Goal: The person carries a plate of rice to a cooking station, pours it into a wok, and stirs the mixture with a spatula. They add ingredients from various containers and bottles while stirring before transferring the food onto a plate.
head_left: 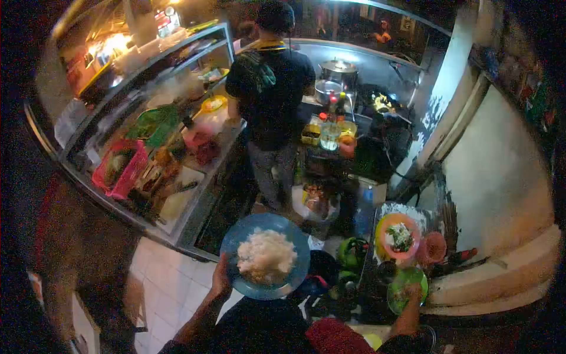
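Note:
My left hand grips the left rim of a blue plate. On that plate lies a mound of white rice. Over at the lower right, my right hand reaches over a green bowl, with its fingers at or inside the bowl. Blur and the bowl's contents hide what those fingers hold, if anything. Just beyond the green bowl sits an orange-pink bowl with white and leafy green food in it. A small pink basket or bowl stands beside it.
Ahead, a person in dark clothes stands between the food counter and the stove. A large pot and a wok are at the back. Green gas cylinders stand near the plate. A wall closes off the right.

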`<state>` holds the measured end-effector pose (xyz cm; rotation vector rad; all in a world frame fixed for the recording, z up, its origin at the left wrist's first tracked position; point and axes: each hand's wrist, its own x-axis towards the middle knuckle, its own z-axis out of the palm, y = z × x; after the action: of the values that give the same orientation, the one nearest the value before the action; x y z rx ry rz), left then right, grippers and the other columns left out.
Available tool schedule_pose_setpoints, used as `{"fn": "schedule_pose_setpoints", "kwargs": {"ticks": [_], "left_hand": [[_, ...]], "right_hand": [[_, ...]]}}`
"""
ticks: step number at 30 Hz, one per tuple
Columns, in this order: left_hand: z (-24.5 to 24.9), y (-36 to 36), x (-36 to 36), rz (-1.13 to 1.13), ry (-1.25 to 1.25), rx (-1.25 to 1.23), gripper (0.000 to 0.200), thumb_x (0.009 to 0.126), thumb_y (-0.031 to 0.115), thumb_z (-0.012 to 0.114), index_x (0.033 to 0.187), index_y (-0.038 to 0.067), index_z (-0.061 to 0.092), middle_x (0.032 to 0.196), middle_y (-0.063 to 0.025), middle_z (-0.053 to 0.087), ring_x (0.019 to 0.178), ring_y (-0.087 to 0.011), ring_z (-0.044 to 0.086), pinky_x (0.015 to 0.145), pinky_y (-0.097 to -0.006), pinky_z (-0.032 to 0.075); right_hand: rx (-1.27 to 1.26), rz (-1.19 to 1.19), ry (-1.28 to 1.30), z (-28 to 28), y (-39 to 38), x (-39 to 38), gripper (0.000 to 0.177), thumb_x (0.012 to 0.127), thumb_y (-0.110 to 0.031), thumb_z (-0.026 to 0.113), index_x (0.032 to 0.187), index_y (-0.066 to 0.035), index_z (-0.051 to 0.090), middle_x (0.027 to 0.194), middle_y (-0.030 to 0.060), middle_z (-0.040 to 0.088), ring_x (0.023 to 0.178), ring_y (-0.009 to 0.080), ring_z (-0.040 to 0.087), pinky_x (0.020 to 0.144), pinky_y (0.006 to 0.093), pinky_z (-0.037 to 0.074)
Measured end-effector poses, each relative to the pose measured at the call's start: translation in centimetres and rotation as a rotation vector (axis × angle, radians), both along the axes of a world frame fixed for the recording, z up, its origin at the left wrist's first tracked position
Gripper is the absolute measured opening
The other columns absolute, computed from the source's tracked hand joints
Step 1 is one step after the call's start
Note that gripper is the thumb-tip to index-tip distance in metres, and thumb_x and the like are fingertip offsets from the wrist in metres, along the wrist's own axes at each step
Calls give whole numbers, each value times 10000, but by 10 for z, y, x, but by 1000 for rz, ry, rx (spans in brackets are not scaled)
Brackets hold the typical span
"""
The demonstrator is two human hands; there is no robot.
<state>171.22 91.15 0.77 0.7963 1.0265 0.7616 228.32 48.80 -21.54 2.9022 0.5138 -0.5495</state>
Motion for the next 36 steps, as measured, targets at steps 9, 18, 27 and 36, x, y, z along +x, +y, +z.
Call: {"fn": "schedule_pose_setpoints", "kwargs": {"ticks": [9,18,27,36], "left_hand": [[2,3,8,-42,-147,67,568,879,441,379,1257,19,346,1227,-92,428,1093,-226,428,930,-356,325],[-17,16,7,-19,-51,99,535,883,462,355,1095,-11,488,1035,-80,536,932,-184,510,825,-323,404],[9,16,31,21,-122,76,480,881,422,391,1105,8,486,1070,-89,533,955,-199,512,862,-328,388],[0,37,40,-50,-121,25,484,904,394,339,1174,4,437,1154,-77,489,1045,-207,462,925,-338,340]], "right_hand": [[83,-58,-9,13,4,-11,332,678,-329,645,811,-27,608,798,118,587,721,244,563,652,358,456],[153,-116,-12,13,10,-16,299,675,-291,661,808,-29,601,786,96,575,711,221,550,653,335,449],[383,-297,-113,35,11,-21,271,673,-253,678,804,-32,594,775,74,564,702,197,537,655,312,443],[1034,-267,-394,183,50,-38,248,670,-215,695,800,-34,586,763,52,553,692,173,523,656,288,436]]}}
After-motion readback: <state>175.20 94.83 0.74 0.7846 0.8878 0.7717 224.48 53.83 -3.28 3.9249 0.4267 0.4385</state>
